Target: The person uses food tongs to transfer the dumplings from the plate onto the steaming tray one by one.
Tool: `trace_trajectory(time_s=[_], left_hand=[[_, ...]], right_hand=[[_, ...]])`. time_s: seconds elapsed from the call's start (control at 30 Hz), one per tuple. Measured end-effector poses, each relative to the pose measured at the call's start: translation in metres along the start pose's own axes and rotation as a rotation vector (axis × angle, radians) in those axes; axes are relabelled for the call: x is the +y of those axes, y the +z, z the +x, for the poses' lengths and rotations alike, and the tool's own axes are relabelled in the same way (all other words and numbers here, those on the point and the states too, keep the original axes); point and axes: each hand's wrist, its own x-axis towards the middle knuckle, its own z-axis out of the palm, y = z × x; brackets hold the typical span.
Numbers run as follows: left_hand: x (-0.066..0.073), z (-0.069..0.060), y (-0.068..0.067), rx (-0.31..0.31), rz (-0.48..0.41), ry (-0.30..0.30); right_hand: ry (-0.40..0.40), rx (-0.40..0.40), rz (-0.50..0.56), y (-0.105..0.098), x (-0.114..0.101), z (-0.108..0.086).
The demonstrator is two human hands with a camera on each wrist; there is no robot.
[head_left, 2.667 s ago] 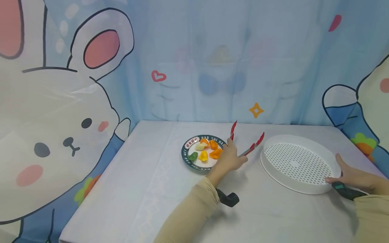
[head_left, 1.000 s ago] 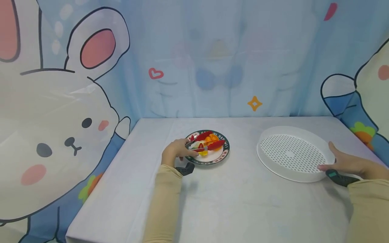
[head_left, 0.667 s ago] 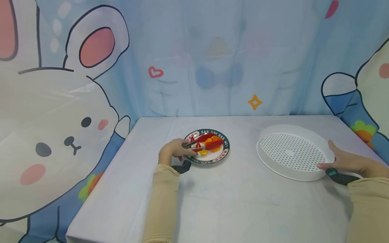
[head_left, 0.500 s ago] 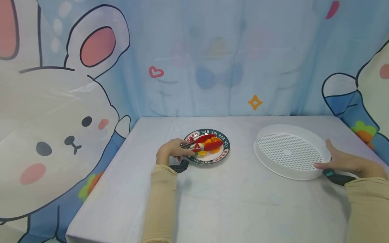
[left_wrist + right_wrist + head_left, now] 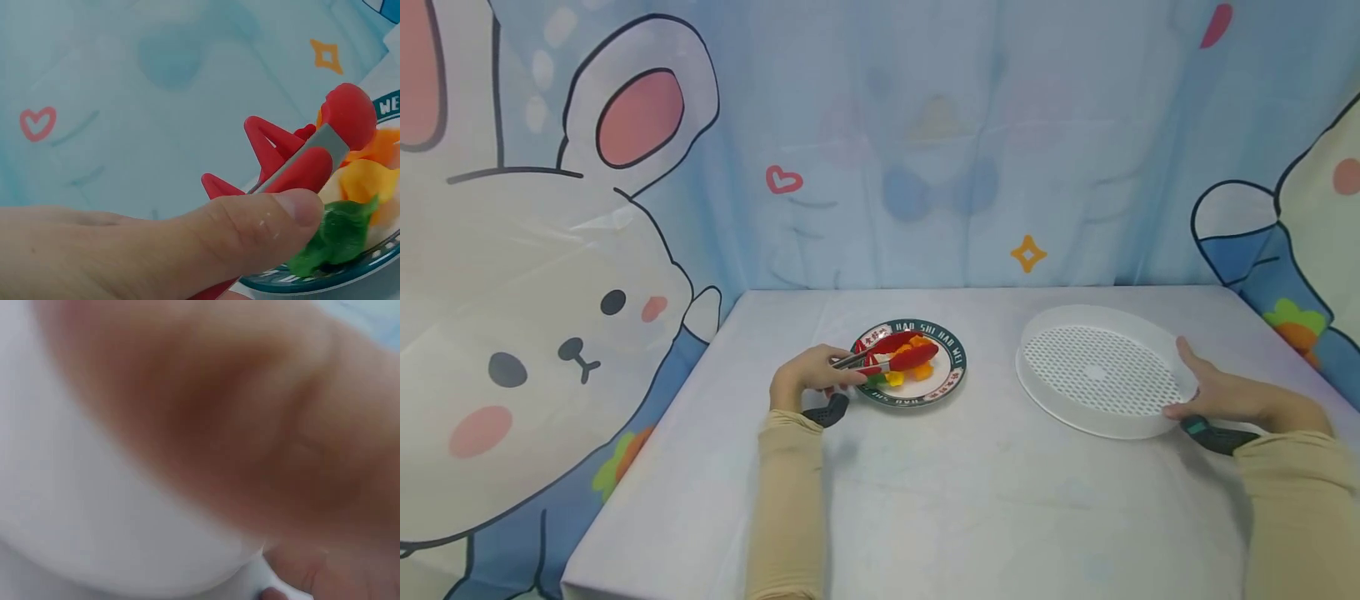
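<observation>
My left hand [image 5: 811,369] holds tongs [image 5: 891,360] with metal arms and red tips. The tips are over the plate [image 5: 957,367], white with a dark green lettered rim. Several small dumpling-like pieces lie on it: green [image 5: 340,234], yellow [image 5: 369,179], orange and pale; the tongs partly cover them. Whether the tips touch a piece, I cannot tell. On the right, my right hand [image 5: 1232,396] grips the side of a round white perforated tray [image 5: 1060,375], thumb and fingers spread along its curved wall. The right wrist view is mostly a blurred finger against the tray's white wall [image 5: 125,525].
A white cloth covers the table [image 5: 970,517]. Behind it hangs a light blue curtain [image 5: 880,100] with cartoon rabbits. A dark wrist device [image 5: 826,410] sits at the left wrist and another [image 5: 1216,436] at the right.
My left hand swung the tongs leftward onto the plate; their tips came closer together and now shift slightly left. My right hand and the tray moved a little left.
</observation>
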Motion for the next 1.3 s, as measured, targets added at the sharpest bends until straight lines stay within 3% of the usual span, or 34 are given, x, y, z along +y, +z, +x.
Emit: trace_trajectory(time_s=[0.2, 0.4, 0.73, 0.9, 1.07, 1.3], left_hand=[[-0.006, -0.007, -0.009, 0.053, -0.034, -0.02], [-0.005, -0.007, -0.013, 0.068, -0.012, -0.01], [0.022, -0.006, -0.015, 0.14, -0.055, 0.099], [0.042, 0.002, -0.003, 0.149, -0.092, 0.184], [0.065, 0.016, 0.019, 0.125, -0.101, 0.252], [0.086, 0.03, 0.054, 0.081, 0.114, 0.306]], right_hand=[[0.03, -0.001, 0.018, 0.004, -0.016, 0.005], [-0.032, 0.027, 0.009, 0.009, -0.023, 0.01], [-0.058, 0.016, 0.01, 0.008, -0.021, 0.012], [-0.096, 0.027, 0.006, 0.01, -0.018, 0.016], [-0.103, 0.031, 0.017, 0.011, -0.017, 0.016], [-0.068, 0.022, 0.018, 0.012, -0.018, 0.013]])
